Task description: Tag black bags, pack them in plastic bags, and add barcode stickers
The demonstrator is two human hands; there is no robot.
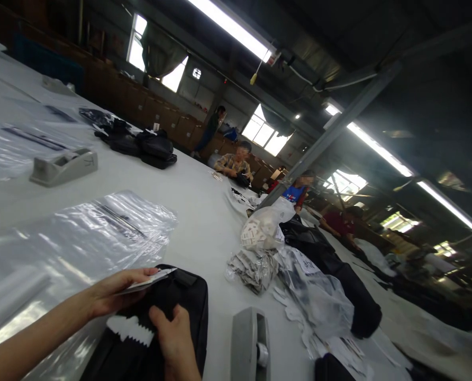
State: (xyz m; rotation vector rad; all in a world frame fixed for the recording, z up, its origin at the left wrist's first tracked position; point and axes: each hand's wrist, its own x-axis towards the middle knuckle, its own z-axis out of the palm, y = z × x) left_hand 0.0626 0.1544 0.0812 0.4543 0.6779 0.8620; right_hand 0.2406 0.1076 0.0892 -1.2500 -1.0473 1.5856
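Observation:
A black bag (pixel 194 301) lies on the white table at the lower middle. My left hand (pixel 119 291) pinches a thin white card (pixel 151 279) over the bag's upper part. On the bag's front rests my right hand (pixel 174 338), thumb and forefinger a little apart; whether something thin is between them cannot be made out. A white jagged-edged paper piece (pixel 130 330) lies on the bag between my hands.
Clear plastic bags (pixel 77 238) spread over the left. Grey tape dispensers stand at the left (pixel 65 165) and lower middle (pixel 244 344). Black bags (pixel 144 145) lie further back. Bagged papers (pixel 255 267) and a long black bundle (pixel 339 275) sit at right. Several people work beyond.

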